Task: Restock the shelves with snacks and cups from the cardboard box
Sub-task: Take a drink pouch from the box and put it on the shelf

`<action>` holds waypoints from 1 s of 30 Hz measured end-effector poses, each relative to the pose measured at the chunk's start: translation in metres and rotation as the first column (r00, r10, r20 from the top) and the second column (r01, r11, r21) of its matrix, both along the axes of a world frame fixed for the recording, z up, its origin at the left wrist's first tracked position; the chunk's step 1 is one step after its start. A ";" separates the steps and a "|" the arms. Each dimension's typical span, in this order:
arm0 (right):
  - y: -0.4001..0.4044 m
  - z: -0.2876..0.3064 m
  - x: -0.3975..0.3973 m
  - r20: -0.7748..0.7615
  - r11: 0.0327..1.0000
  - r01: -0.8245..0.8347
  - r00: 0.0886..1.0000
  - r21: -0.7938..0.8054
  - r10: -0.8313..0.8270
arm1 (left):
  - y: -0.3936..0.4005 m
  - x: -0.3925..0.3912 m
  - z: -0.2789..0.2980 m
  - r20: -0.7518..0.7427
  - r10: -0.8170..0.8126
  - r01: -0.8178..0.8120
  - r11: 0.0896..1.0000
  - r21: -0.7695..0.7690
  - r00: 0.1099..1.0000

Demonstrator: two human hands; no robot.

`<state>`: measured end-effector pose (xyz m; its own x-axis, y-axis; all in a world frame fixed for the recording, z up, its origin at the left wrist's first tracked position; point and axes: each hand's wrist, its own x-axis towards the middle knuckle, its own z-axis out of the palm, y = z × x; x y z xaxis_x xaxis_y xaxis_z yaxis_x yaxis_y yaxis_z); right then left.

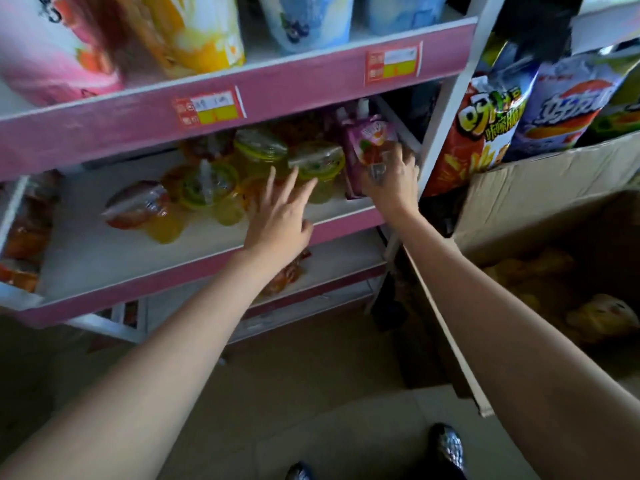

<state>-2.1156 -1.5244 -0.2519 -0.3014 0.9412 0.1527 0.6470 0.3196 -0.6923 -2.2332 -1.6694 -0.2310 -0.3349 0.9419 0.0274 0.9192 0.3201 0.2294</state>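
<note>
While the cardboard box (540,188) stands right of the shelf (114,244), the right hand (391,178) grips a purple pouch (367,140) at its far right: soft, light, best held by its sides. Left hand (280,220) spread, fingertips touching a slippery, crushable jelly cup (317,161).

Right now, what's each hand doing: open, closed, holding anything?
Left hand: open, fingers spread, reaching toward the green jelly cup, holding nothing.
Right hand: gripping the purple pouch at the shelf's right end.
</note>
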 end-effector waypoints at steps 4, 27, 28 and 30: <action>-0.004 -0.021 0.018 0.061 0.987 -0.156 0.986 0.043 0.153 | 0.008 -0.010 -0.010 0.011 -0.013 0.013 1.000 -0.026 1.000; -0.008 0.004 0.154 0.287 0.937 -0.250 0.942 0.243 0.177 | 0.018 0.073 -0.020 0.006 -0.217 0.208 0.943 0.260 0.976; -0.002 0.007 0.178 0.300 0.952 -0.211 0.944 0.222 0.139 | 0.025 0.087 -0.020 0.008 -0.250 0.240 0.935 0.261 0.968; 0.016 0.008 0.228 0.347 0.981 -0.133 0.935 0.142 0.077 | 0.044 0.115 -0.022 0.004 -0.328 0.315 0.910 0.269 0.945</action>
